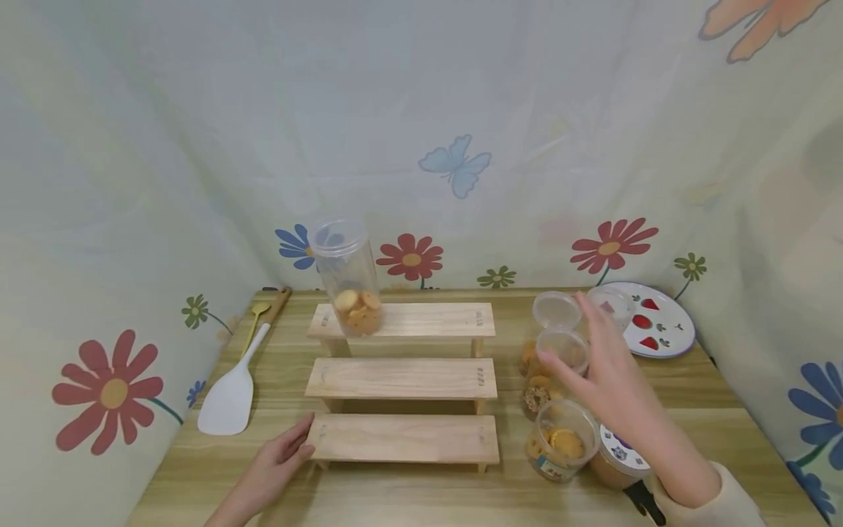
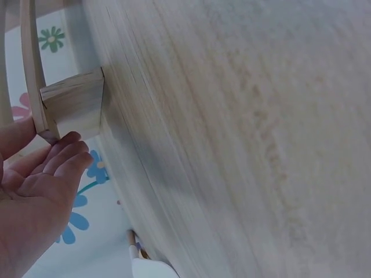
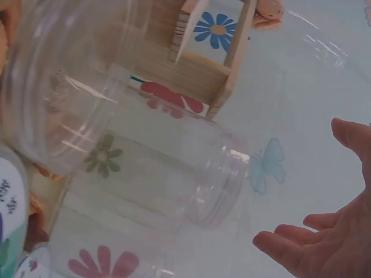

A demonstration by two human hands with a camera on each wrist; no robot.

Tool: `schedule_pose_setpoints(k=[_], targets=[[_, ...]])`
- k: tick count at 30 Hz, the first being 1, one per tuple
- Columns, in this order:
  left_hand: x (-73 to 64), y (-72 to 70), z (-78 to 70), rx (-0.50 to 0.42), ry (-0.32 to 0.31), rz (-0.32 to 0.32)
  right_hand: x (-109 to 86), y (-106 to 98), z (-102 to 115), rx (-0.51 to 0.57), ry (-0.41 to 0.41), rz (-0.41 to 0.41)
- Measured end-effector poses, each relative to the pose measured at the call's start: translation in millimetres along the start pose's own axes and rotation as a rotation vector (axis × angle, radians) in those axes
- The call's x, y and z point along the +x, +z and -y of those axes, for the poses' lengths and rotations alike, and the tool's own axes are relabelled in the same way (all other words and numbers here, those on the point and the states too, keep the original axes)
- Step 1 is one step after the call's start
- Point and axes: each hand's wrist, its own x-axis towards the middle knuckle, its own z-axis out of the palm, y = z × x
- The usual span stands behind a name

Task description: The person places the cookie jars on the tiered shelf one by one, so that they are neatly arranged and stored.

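My left hand (image 1: 273, 461) is at the left end of the lowest step of a three-step wooden display rack (image 1: 405, 439). In the left wrist view its thumb and fingers pinch the board's end (image 2: 49, 134). A tall clear jar of cookies (image 1: 345, 274) stands on the left of the top step. On the right, my right hand (image 1: 615, 373) is over several clear cookie jars (image 1: 560, 446), partly hiding those at the back. The right wrist view shows its fingers (image 3: 272, 249) spread apart, with nothing between them, near a tall jar's rim (image 3: 223, 179).
A white-headed spatula (image 1: 227, 399) and a gold-coloured spoon (image 1: 253, 322) lie left of the rack. At the back right is a white plate with strawberry prints (image 1: 678, 322). A tub with a printed lid (image 1: 622, 450) and a black handle (image 1: 645, 501) sit beneath the right forearm.
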Motion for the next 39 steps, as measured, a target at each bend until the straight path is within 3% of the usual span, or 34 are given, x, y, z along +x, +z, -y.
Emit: schedule_pose_setpoints(k=[16, 22, 26, 39], targets=[[1.3, -1.1, -2.4, -0.022, -0.025, 0.018, -3.1, 19.3, -51.7, 0.023, 0.079, 0.067], [1.8, -0.4, 1.3, -0.035, 0.018, 0.035, -2.7, 23.8, -58.1, 0.043, 0.126, 0.136], [2.9, -1.3, 2.3, -0.034, 0.037, 0.017, -1.1, 27.5, -59.3, 0.053, 0.107, 0.137], [3.1, -0.5, 0.4, -0.07, -0.03, 0.021, -2.2, 27.0, -58.3, 0.058, 0.128, 0.141]])
